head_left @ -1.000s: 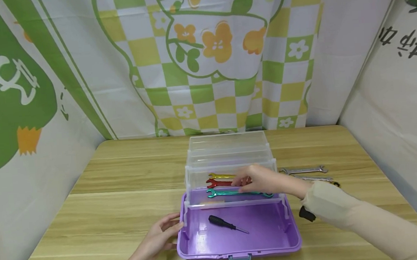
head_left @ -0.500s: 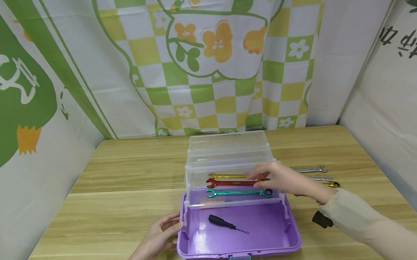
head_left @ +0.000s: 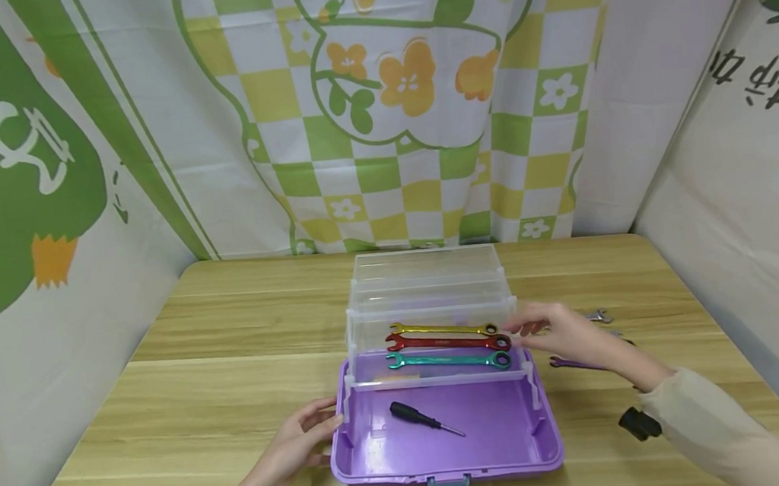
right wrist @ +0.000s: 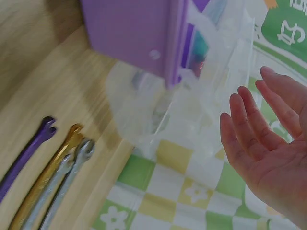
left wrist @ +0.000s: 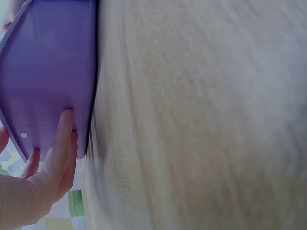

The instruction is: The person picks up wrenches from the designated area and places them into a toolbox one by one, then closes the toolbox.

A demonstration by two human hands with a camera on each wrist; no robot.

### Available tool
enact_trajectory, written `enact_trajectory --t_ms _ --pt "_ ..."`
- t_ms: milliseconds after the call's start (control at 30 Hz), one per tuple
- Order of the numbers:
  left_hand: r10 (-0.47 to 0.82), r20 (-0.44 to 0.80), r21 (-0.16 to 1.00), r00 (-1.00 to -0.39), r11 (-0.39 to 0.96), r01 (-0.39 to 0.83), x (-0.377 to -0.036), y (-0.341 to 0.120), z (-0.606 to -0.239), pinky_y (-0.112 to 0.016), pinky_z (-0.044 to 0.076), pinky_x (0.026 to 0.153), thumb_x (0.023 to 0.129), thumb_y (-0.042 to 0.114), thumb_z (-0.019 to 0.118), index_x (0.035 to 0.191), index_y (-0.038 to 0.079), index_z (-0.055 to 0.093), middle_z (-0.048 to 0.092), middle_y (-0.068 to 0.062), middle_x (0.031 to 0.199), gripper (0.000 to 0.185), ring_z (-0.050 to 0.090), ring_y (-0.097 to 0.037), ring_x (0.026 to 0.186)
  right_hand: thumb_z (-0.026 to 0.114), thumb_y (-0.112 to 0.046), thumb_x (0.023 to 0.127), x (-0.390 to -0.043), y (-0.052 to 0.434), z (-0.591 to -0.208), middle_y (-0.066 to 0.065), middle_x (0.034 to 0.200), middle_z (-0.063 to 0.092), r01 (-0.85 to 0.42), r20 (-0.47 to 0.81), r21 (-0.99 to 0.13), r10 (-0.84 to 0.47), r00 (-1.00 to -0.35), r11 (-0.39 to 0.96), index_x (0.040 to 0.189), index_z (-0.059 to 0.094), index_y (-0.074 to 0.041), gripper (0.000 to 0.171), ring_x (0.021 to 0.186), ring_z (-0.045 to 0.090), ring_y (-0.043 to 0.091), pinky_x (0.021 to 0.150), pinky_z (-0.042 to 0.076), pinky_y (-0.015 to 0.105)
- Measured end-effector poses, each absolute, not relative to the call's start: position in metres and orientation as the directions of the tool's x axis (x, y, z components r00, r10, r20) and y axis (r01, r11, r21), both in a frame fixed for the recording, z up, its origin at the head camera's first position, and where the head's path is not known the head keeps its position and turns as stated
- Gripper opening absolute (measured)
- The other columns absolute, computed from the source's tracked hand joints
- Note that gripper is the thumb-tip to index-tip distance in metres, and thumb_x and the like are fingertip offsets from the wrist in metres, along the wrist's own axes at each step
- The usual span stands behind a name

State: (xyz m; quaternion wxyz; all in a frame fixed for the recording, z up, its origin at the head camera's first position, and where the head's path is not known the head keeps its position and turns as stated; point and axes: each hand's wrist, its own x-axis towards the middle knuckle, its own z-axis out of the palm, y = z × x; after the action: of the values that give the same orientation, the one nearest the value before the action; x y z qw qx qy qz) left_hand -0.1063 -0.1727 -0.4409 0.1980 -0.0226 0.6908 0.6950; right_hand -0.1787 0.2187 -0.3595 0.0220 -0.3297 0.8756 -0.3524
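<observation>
I am bracing the purple plastic toolbox [head_left: 445,429] with my left hand [head_left: 302,437], fingers flat against its side wall to steady it. My right hand [head_left: 565,336] is hovering relaxed and empty beside the clear tray (three coloured wrenches [head_left: 447,345] inside), above spare wrenches [right wrist: 45,177] on the worktop [head_left: 201,380].

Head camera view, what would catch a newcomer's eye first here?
The open purple plastic toolbox at the table's middle, its clear tray holding a yellow wrench, a red wrench and a teal wrench side by side. A black-handled screwdriver lies in the purple base. The left hand rests against the box's left wall, and the open right hand hovers right of the tray.
</observation>
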Motion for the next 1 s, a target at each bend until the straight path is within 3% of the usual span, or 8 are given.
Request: enact_trajectory --t_ms 200,433,767,1000 --pt "0.247 -0.31 0.95 -0.918 0.036 -0.311 -0.106 -0.173 -0.44 -0.044 0.053 0.075 0.085 0.019 0.058 0.13 -0.009 0.028 0.039 -0.031 0.124 0.062 0.058 -0.025 0.091 0.063 -0.011 0.081 -0.174 0.237 -0.368 0.005 0.092 0.064 -0.523 0.212 -0.623 -0.519 -0.828 0.581 0.099 0.065 -0.003 0.019 0.077 0.056 0.005 0.066 0.052 0.024" --pt "0.241 -0.312 0.949 -0.919 0.043 -0.311 -0.106 -0.173 -0.44 -0.044 0.053 0.075 0.085 0.019 0.058 0.13 -0.009 0.028 0.039 -0.031 0.124 0.061 0.058 -0.025 0.091 0.064 -0.005 0.079 -0.173 0.257 -0.381 0.007 0.087 0.065 -0.537 0.267 -0.599 -0.484 -0.833 0.594 0.095 0.066 -0.001 0.017 0.072 0.056 0.003 0.063 0.052 0.024" --pt "0.242 -0.305 0.952 -0.921 0.053 -0.302 -0.105 -0.174 -0.44 -0.043 0.053 0.074 0.086 0.019 0.057 0.13 -0.009 0.028 0.039 -0.031 0.124 0.061 0.058 -0.027 0.092 0.061 -0.005 0.081 -0.169 0.278 -0.397 0.014 0.089 0.065 -0.442 0.139 -0.615 -0.461 -0.876 0.654 0.097 0.063 0.005 0.019 0.074 0.056 0.003 0.065 0.053 0.025" --pt "0.242 -0.307 0.951 -0.92 0.053 -0.304 -0.105 -0.174 -0.44 -0.043 0.053 0.074 0.086 0.02 0.057 0.131 -0.009 0.028 0.041 -0.03 0.123 0.061 0.057 -0.026 0.092 0.065 -0.002 0.076 -0.171 0.287 -0.412 0.018 0.085 0.064 -0.467 0.174 -0.612 -0.468 -0.867 0.638 0.091 0.063 0.008 0.018 0.07 0.057 0.004 0.061 0.053 0.024"
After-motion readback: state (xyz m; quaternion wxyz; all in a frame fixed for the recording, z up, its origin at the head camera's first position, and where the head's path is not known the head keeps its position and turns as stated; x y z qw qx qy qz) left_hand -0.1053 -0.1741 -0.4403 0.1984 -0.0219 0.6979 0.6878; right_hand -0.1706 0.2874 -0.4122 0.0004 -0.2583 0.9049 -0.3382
